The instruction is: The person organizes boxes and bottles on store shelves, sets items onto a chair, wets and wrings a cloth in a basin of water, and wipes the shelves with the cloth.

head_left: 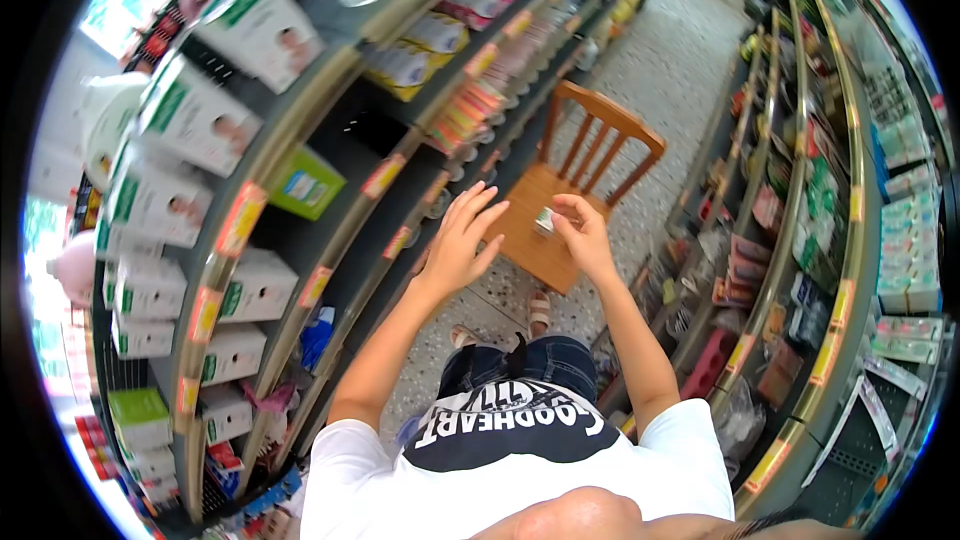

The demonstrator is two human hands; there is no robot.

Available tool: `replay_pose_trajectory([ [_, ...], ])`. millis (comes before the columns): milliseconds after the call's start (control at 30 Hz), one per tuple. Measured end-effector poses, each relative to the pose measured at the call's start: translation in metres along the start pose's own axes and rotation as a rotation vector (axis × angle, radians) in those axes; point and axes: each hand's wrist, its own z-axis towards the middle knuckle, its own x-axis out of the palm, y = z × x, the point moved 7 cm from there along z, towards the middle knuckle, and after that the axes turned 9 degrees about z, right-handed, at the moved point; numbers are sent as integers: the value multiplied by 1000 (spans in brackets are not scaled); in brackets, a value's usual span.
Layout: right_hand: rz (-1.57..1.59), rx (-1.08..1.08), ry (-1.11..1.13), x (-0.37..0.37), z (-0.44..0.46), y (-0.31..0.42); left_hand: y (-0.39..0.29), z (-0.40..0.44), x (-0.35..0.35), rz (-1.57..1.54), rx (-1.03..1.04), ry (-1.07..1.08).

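A small white-and-green box (545, 221) shows at the fingertips of my right hand (586, 238), whose thumb and fingers are curled around its edge. Behind the box, from this angle, lies the seat of a wooden chair (520, 202). My left hand (460, 242) is raised to the left of the seat, its fingers spread and nothing in them. It is nearest to the chair's left edge and the left shelves.
Shelves on the left carry white boxes (200, 120), a green box (305, 183) and yellow packs (405, 68). Shelves on the right hold packets and a pink tray (710, 365). The chair stands in the aisle on a speckled floor (640, 110), just ahead of my feet.
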Motion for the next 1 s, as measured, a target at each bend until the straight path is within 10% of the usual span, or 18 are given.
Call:
replay_pose_trajectory([
  [333,-343,182,-232,-187,-9,-176,62,-26,245,-300,-458,233],
  [1000,-680,131,35,-157,88,-357,172,-91,513,-79,-964,379],
])
